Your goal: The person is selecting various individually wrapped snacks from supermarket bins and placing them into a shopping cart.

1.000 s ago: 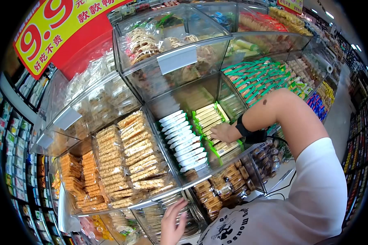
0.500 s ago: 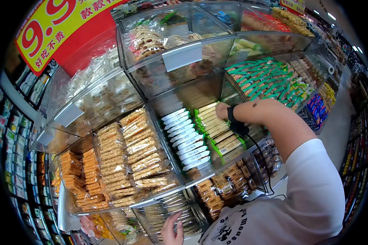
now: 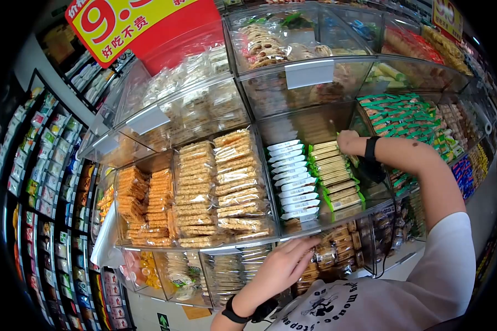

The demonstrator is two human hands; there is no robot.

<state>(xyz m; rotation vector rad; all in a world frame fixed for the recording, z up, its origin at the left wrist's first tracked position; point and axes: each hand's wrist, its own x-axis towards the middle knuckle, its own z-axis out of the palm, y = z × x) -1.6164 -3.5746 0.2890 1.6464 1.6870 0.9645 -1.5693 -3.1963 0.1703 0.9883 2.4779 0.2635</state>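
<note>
My right hand (image 3: 348,142) reaches into a clear bin, at the far end of a row of green-edged snack packets (image 3: 332,165). Its fingers point down and are mostly hidden, so whether they grip a packet does not show. Beside that row, to the left, stands a row of white snack packets (image 3: 294,182). My left hand (image 3: 289,259) is at the bin's front edge, fingers stretched out and holding nothing visible. Just to the right of its fingertips lie brown wrapped snacks (image 3: 337,247) in a lower bin.
Left of the bin are wrapped tan crackers (image 3: 236,182) and orange snack sticks (image 3: 133,193). Green-striped packets (image 3: 397,113) fill a bin at the right. A clear divider with a blank label (image 3: 309,73) rises behind. A red and yellow price sign (image 3: 121,27) hangs at upper left.
The view has shifted, so the bins appear further right. My left hand has risen from the bottom edge to the bin's front. My right hand stays by the green-edged row.
</note>
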